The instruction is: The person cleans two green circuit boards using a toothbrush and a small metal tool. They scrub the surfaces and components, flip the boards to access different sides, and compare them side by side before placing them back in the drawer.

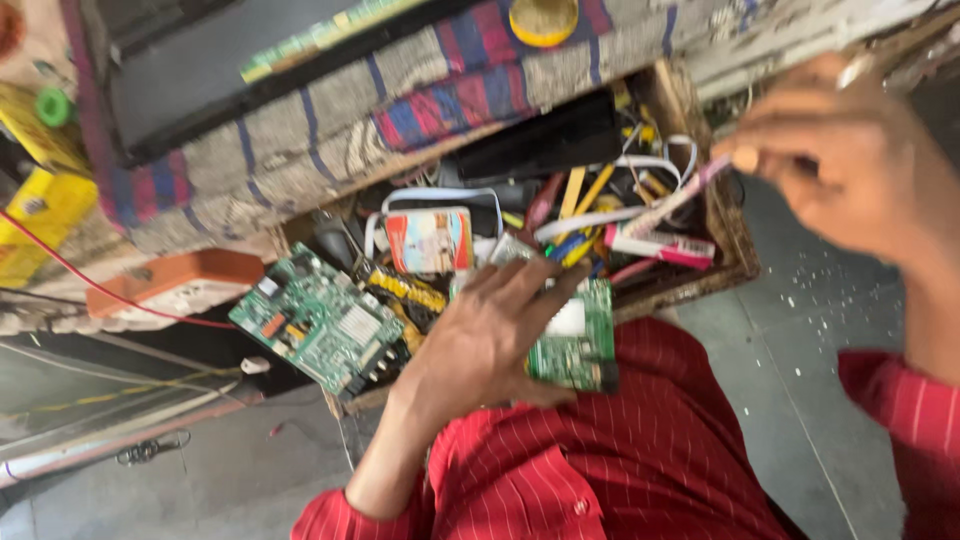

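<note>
The left hand [490, 335] lies with fingers spread and flat across a green circuit board [580, 345], which sits at the near edge of an open wooden box [735, 235] crammed with tools, flat ribbon cables and pens. The right hand [850, 165] is raised to the right of the box, its fingers closed in a pinch on the end of a thin pink tool [680, 200] that slants down into the clutter; the motion blur hides the exact grip. A second, larger green circuit board [320, 320] rests tilted just left of the left hand, overlapping the box's left corner. Between the two boards a small white and orange packet [430, 240] stands among the cables. Beyond the box a striped cloth [440, 90] covers a raised surface, with a yellow round lid [543, 20] on top. An orange and white casing [175, 285] lies to the left, and a red striped shirt [640, 450] fills the foreground
</note>
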